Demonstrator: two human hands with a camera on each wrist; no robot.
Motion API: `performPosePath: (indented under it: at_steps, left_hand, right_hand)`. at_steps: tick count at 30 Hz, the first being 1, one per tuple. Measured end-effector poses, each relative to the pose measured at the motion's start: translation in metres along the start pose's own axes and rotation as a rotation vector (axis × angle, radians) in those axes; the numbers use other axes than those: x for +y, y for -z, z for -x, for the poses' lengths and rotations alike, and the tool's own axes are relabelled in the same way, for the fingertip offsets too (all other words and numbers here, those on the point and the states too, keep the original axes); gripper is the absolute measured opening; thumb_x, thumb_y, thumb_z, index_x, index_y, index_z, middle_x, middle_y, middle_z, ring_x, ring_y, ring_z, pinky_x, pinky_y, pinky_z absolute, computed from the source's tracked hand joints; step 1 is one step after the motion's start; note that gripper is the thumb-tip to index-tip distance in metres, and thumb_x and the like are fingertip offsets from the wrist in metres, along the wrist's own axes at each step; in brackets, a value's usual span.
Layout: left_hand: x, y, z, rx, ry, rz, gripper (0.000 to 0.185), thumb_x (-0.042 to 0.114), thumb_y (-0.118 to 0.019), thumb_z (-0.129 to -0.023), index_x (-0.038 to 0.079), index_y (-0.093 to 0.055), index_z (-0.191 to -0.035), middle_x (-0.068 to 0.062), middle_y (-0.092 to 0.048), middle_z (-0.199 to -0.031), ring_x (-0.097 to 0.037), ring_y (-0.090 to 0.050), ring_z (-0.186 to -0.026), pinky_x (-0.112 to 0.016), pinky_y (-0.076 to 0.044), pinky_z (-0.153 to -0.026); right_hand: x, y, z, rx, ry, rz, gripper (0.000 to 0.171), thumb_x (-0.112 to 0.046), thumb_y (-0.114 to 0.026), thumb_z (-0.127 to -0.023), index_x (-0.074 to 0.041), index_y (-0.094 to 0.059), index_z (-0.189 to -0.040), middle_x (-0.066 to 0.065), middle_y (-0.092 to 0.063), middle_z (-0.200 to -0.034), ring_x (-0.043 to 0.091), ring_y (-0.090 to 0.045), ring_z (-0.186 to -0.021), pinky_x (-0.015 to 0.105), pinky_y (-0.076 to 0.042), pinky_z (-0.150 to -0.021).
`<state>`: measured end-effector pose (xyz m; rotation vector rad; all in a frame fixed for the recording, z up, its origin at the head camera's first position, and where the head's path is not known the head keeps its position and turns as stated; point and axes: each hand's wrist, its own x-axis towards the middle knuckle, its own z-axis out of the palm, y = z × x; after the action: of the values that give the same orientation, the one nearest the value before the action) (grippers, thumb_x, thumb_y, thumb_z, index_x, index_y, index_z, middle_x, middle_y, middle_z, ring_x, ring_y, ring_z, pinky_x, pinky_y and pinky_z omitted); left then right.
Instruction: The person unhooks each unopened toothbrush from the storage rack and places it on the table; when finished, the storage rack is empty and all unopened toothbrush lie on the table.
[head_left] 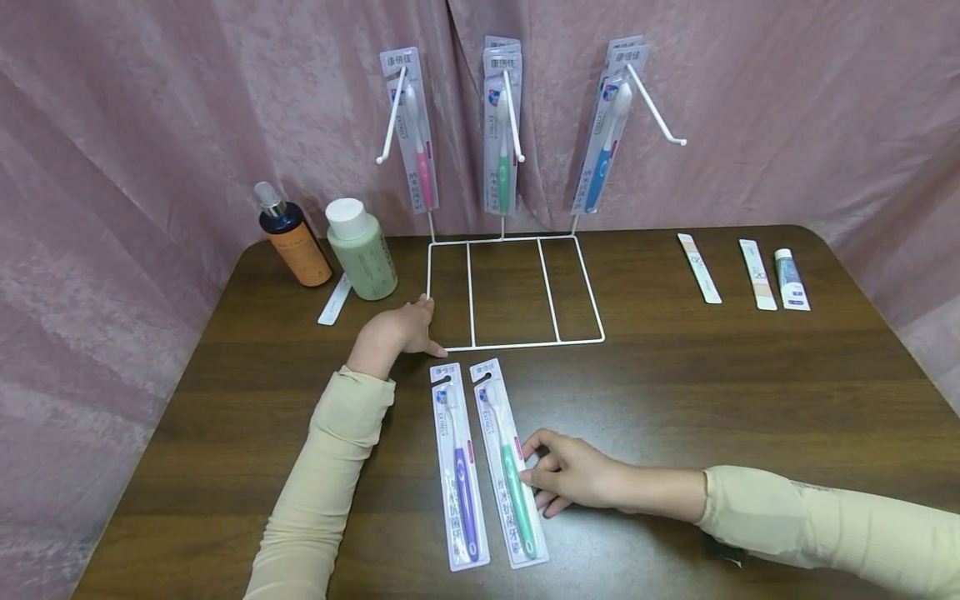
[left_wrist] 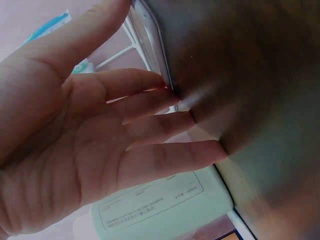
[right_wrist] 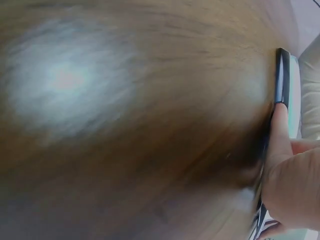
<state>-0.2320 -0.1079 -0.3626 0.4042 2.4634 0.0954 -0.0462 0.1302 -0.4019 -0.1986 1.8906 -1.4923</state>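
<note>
My left hand (head_left: 401, 332) is at the left side of a white wire rack's base (head_left: 517, 345). Its thumb tip meets the front corner and its fingers are fairly straight in the left wrist view. With thumb and fingers, my right hand (head_left: 570, 472) pinches the right edge of a packaged green-handled toothbrush (head_left: 513, 467), which lies lengthwise on the table. Immediately to its left lies a packaged purple-handled toothbrush (head_left: 459, 467). On the rack's hooks hang packaged toothbrushes: pink (head_left: 411, 133) at left, green (head_left: 502, 133) in the middle, blue (head_left: 609, 133) at right.
A green bottle with a white cap (head_left: 363, 254) and an orange-and-dark spray bottle (head_left: 296, 242) stand left of the rack. One slim sachet (head_left: 335, 298) lies beside them. Two more sachets, one nearer (head_left: 699, 268) the rack, and a small tube (head_left: 792, 281) lie at the right.
</note>
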Motion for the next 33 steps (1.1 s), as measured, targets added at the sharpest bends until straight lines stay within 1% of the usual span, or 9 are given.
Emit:
performPosePath:
  at_steps: [4, 7, 14, 20, 24, 28, 33]
  left_hand:
    - [0.0, 0.0, 0.0, -0.002, 0.0, -0.001, 0.094, 0.039, -0.061, -0.089, -0.005, -0.002, -0.147, -0.02, 0.002, -0.155, -0.039, -0.006, -0.141, -0.049, -0.014, -0.113]
    - [0.0, 0.0, -0.001, 0.002, -0.004, 0.0, 0.094, 0.039, -0.061, -0.089, -0.006, -0.002, -0.147, -0.021, 0.002, -0.154, -0.04, -0.006, -0.141, -0.049, -0.014, -0.113]
    - [0.001, 0.0, -0.001, 0.006, -0.002, -0.004, 0.093, 0.038, -0.061, -0.089, -0.006, -0.003, -0.147, -0.021, 0.001, -0.154, -0.039, -0.007, -0.141, -0.049, -0.015, -0.113]
    - [0.001, 0.0, 0.0, -0.001, 0.005, 0.001, 0.094, 0.039, -0.062, -0.089, -0.006, -0.003, -0.147, -0.021, 0.001, -0.154, -0.038, -0.006, -0.141, -0.048, -0.014, -0.113]
    - [0.001, -0.001, 0.0, -0.003, 0.007, 0.003, 0.094, 0.039, -0.062, -0.089, -0.006, -0.002, -0.147, -0.021, 0.001, -0.154, -0.038, -0.006, -0.141, -0.048, -0.014, -0.113]
    - [0.0, -0.001, -0.001, -0.001, 0.004, -0.002, 0.094, 0.039, -0.061, -0.089, -0.006, -0.002, -0.147, -0.021, 0.002, -0.155, -0.038, -0.006, -0.141, -0.049, -0.015, -0.113]
    - [0.001, 0.0, 0.0, -0.004, 0.003, -0.004, 0.095, 0.04, -0.061, -0.089, -0.005, -0.002, -0.147, -0.02, 0.002, -0.155, -0.038, -0.006, -0.141, -0.048, -0.015, -0.113]
  right_hand:
    - [-0.003, -0.006, -0.002, 0.007, -0.021, 0.003, 0.026, -0.011, -0.06, -0.09, 0.002, -0.048, -0.109, 0.008, -0.066, -0.076, 0.019, -0.065, -0.065, 0.035, -0.056, -0.057]
    - [-0.005, -0.009, -0.005, 0.009, -0.018, 0.024, 0.025, -0.012, -0.06, -0.09, 0.001, -0.049, -0.108, 0.009, -0.067, -0.075, 0.022, -0.067, -0.066, 0.034, -0.055, -0.055]
    - [-0.011, -0.012, -0.013, -0.024, -0.031, 0.059, 0.025, -0.015, -0.06, -0.09, -0.001, -0.048, -0.107, 0.01, -0.067, -0.069, 0.023, -0.068, -0.062, 0.031, -0.053, -0.051]
    - [-0.012, -0.015, -0.017, -0.05, -0.016, 0.11, 0.021, -0.015, -0.061, -0.09, -0.002, -0.049, -0.102, 0.01, -0.066, -0.065, 0.024, -0.067, -0.056, 0.029, -0.052, -0.047]
    - [-0.012, -0.015, -0.018, -0.049, -0.007, 0.147, 0.02, -0.015, -0.062, -0.089, -0.003, -0.049, -0.099, 0.009, -0.065, -0.062, 0.023, -0.066, -0.053, 0.027, -0.05, -0.043]
    - [-0.012, -0.014, -0.018, -0.038, -0.006, 0.18, 0.022, -0.018, -0.063, -0.089, -0.004, -0.049, -0.098, 0.007, -0.062, -0.059, 0.02, -0.063, -0.048, 0.028, -0.049, -0.04]
    - [-0.015, -0.006, -0.019, -0.003, -0.002, 0.215, 0.02, -0.019, -0.063, -0.089, -0.005, -0.05, -0.094, 0.005, -0.06, -0.058, 0.016, -0.061, -0.046, 0.028, -0.049, -0.041]
